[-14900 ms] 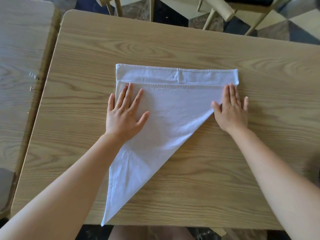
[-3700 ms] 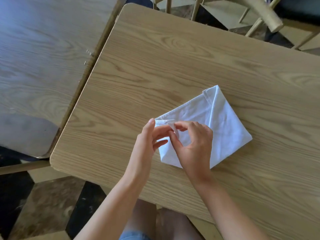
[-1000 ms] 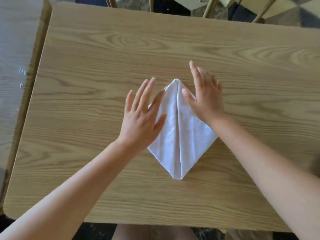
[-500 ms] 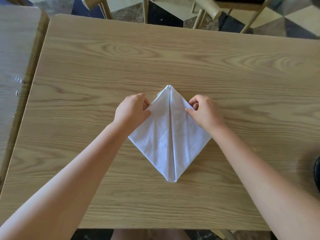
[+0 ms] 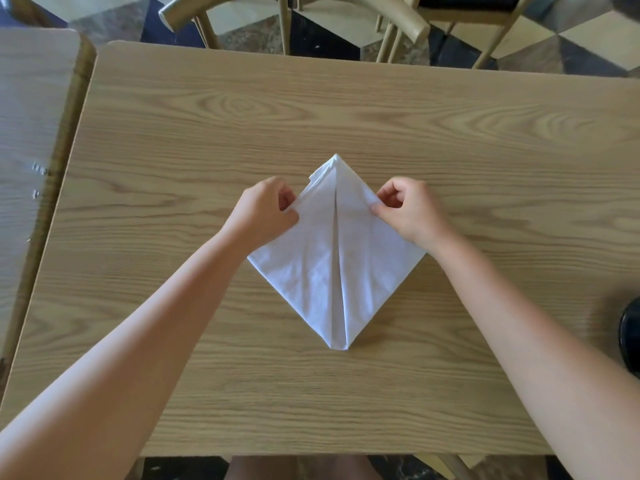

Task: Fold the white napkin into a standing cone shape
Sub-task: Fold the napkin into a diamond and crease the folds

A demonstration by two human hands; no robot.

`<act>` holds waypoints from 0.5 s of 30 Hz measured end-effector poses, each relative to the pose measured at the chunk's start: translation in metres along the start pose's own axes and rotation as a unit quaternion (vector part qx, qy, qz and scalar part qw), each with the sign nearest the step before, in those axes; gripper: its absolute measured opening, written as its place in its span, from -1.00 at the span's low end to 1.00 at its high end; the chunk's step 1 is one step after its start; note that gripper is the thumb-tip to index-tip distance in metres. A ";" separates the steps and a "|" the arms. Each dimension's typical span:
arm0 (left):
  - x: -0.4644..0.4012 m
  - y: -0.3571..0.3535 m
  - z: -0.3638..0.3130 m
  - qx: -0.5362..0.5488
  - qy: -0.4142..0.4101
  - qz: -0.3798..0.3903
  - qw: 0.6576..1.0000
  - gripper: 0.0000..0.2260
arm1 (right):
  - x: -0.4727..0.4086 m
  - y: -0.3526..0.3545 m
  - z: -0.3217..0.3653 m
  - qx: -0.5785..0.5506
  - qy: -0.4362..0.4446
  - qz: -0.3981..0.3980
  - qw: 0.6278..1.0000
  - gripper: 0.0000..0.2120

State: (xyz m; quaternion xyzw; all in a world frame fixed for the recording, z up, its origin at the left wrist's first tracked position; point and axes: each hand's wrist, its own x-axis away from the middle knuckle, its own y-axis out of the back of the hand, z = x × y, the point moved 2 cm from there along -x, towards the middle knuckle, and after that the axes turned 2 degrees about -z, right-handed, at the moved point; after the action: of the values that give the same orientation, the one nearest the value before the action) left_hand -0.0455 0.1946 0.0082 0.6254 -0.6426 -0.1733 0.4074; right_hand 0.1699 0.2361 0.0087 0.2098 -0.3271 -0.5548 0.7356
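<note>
In the head view, both hands had kept the pinches they had half a second before, while the camera had tilted so more of the chairs (image 5: 287,19) showed at twelve o'clock; a second before, the fingers had been spread flat. The left hand (image 5: 265,213) pinched the napkin's (image 5: 311,268) upper edge at ten o'clock, fingers curled; the right hand (image 5: 407,211) pinched the opposite edge at two o'clock. The napkin lay flat at the middle of the table (image 5: 173,133), a white kite shape, points at twelve and six o'clock, two flaps meeting along a centre seam; a dark object (image 5: 631,336) sat at three o'clock.
</note>
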 end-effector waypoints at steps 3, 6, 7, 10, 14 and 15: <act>-0.005 0.022 -0.025 0.039 -0.027 -0.033 0.998 -0.82 | -0.001 0.026 0.023 -0.011 0.040 -0.037 0.998 -0.91; -0.003 0.050 -0.055 0.046 -0.101 -0.119 0.987 -0.90 | 0.005 0.062 0.052 -0.017 0.108 -0.106 0.988 -0.90; 0.001 0.060 -0.065 0.058 -0.131 -0.151 0.978 -0.92 | 0.009 0.074 0.062 -0.015 0.140 -0.131 0.981 -0.91; 0.018 0.087 -0.088 0.067 -0.223 -0.236 0.944 -0.93 | 0.033 0.106 0.086 -0.002 0.246 -0.181 0.952 -0.94; 0.051 0.077 -0.086 0.012 -0.306 -0.262 0.915 -0.90 | 0.065 0.111 0.074 0.078 0.338 -0.232 0.909 -0.93; 0.057 0.064 -0.074 0.003 -0.303 -0.238 0.923 -0.89 | 0.072 0.101 0.060 0.093 0.343 -0.214 0.910 -0.92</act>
State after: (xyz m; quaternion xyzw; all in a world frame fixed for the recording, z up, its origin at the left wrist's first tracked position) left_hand -0.0262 0.1721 0.1172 0.6786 -0.5678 -0.4450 0.1382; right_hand 0.2074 0.2007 0.1364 0.5194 -0.0519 -0.5598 0.6436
